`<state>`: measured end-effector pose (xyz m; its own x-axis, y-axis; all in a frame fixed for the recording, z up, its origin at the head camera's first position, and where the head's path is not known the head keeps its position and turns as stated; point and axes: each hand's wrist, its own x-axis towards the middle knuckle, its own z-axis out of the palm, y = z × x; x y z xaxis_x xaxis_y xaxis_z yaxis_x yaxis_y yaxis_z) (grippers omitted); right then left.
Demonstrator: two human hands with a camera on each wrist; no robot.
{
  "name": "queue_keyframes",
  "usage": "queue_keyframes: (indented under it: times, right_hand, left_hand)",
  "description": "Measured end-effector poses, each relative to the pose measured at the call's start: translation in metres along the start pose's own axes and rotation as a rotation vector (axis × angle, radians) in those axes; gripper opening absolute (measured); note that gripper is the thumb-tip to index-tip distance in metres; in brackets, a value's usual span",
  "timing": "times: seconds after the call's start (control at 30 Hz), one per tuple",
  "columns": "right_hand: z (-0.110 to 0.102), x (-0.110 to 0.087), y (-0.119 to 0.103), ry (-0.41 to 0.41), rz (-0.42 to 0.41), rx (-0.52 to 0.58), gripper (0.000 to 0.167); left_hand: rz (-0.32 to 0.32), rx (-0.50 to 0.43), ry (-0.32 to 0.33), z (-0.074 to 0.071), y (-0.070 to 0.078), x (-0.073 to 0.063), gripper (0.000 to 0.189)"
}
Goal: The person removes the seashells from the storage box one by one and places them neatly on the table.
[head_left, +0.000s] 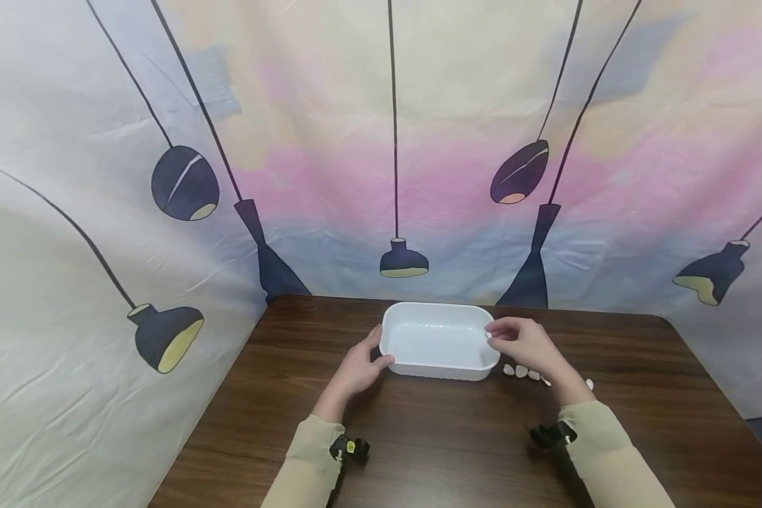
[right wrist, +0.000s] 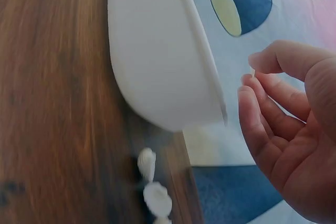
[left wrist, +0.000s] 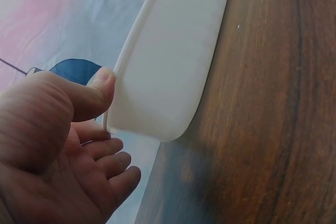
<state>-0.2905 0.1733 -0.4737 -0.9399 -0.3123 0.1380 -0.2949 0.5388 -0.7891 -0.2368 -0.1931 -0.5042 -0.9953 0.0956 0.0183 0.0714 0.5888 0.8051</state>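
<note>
A white rectangular plastic basin (head_left: 441, 367) stands on the table. At its left end my left hand (head_left: 358, 363) grips the rim, thumb (left wrist: 102, 85) on the near side and the index finger behind the edge. My right hand (head_left: 525, 343) is above the basin's right end, pinching a small white shell (head_left: 488, 335) between thumb and fingertips. Only a thin edge of that shell shows in the right wrist view. Several more white shells (head_left: 521, 371) lie in a loose row on the table below the right hand; one (right wrist: 157, 199) looks rounded and ridged.
The dark wood-grain table (head_left: 444, 451) ends just behind the basin. A fabric backdrop (head_left: 330, 176) printed with hanging lamps rises at the back and sides. Another shell (head_left: 589, 384) lies beside the right wrist. Both wrists wear black camera straps (head_left: 549, 434).
</note>
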Motion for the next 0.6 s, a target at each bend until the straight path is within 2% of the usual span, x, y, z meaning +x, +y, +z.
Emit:
queue_keyframes:
  times: [0.23,0.43,0.6]
  right_hand:
    - [-0.021,-0.022,0.015,0.046,0.019,0.031,0.028]
    - [-0.04,-0.052,0.033,0.074,0.099,0.083,0.035]
    - [-0.056,-0.071,0.052,0.074,0.152,0.047,0.042]
  left_hand:
    - [0.002,0.011,-0.008,0.0,0.001,-0.001,0.075]
    - [0.016,0.012,-0.008,0.0,-0.001,0.0,0.073]
    - [0.025,0.015,-0.006,0.0,-0.002,0.001,0.072]
